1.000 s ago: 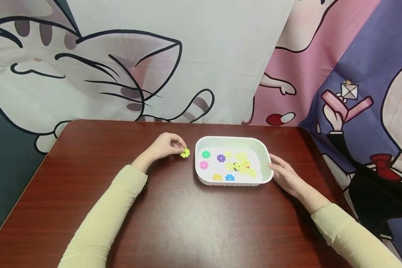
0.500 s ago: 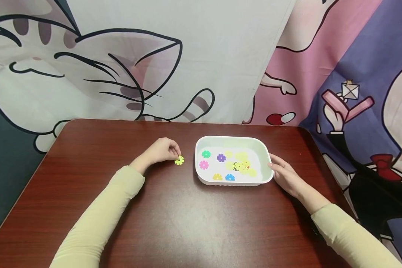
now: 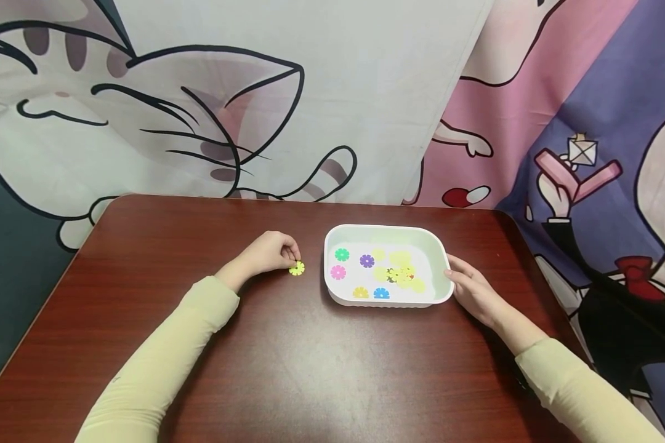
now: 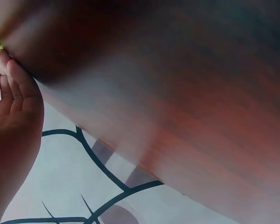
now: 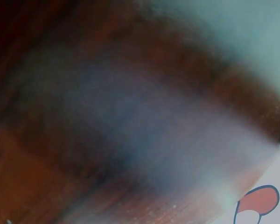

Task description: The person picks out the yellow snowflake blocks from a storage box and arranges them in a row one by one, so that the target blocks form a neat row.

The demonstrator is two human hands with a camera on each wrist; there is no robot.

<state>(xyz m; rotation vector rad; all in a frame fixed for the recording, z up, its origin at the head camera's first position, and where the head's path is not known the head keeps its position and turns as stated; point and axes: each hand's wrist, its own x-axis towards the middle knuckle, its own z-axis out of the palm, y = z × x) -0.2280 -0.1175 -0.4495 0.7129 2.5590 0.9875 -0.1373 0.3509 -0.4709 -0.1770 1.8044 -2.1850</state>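
Note:
My left hand (image 3: 268, 252) pinches a small yellow flower-shaped disc (image 3: 297, 268) between thumb and fingertips, low over the table left of the tray. In the left wrist view, only a sliver of the yellow disc shows at the fingertips (image 4: 2, 58). At the tray's right end, my right hand (image 3: 473, 292) holds the rim of the white plastic tray (image 3: 388, 304), thumb on the edge. Inside lie a green disc (image 3: 342, 255), a pink disc (image 3: 338, 272), a purple disc (image 3: 367, 261), an orange-yellow disc (image 3: 361, 293), a blue disc (image 3: 381, 293) and several pale yellow pieces (image 3: 400, 258).
The reddish-brown wooden table (image 3: 288, 369) reaches back to a cartoon-printed cloth (image 3: 377, 111) hanging right behind its far edge. Most of the right wrist view is a blurred stretch of tabletop (image 5: 130, 116).
The left hand has drawn the yellow disc slightly left and nearer, away from the tray, then stayed almost in place. The right hand and tray have hardly moved.

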